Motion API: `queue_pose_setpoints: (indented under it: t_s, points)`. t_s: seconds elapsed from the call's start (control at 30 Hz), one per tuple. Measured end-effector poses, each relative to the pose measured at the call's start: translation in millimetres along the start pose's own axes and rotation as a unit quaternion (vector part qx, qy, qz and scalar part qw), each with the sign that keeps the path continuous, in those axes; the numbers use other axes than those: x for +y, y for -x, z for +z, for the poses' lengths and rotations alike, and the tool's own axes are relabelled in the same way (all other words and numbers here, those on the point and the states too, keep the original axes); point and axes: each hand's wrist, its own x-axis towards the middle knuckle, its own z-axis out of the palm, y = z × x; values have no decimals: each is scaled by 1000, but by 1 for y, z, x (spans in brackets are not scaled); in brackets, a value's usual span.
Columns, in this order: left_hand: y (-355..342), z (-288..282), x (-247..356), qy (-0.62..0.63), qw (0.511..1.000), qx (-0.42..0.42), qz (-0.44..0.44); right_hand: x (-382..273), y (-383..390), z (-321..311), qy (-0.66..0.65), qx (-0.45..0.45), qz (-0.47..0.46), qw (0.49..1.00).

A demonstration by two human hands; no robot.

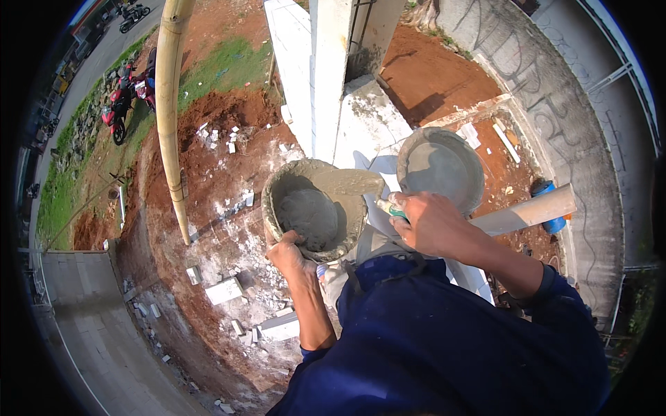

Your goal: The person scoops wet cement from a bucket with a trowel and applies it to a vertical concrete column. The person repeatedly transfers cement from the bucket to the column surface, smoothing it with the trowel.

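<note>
My left hand grips the near left rim of a mortar-crusted bucket, its fingers closed over the edge. Wet grey mortar lies inside it. In my right hand is the handle of a trowel, pale and green where it shows between the fingers. The trowel blade, coated with mortar, reaches left across the bucket's far right rim. A second bucket stands just beyond my right hand, with smooth grey liquid or thin mortar in it.
White block wall and a pale column rise ahead. A bamboo pole stands at left, another pole juts out at right near a blue drum. Block pieces litter the soil below. A concrete wall curves along the right.
</note>
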Motion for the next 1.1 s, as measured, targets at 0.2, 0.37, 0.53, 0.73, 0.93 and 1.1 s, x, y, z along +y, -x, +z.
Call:
queue_pose_setpoints:
  t_s: [0.2,0.37,0.53,0.73,0.93,1.1]
  points:
    - [31,-1,19,-13,996,-90,3,-17,-56,114,115,38,-64,991]
    - [22,2,24,-60,988,-138,32,-12,-88,116,-104,-67,-25,992]
    - [5,3,31,-84,979,-184,-14,2,-86,108,-369,-215,86,900]
    - [21,31,43,11,984,-174,-28,3,-79,98,-567,-261,123,772]
    - [18,41,27,-15,983,-179,-29,12,-70,90,-611,-230,121,748]
    - [7,53,24,-3,981,-183,-63,32,-65,69,-664,-220,139,701]
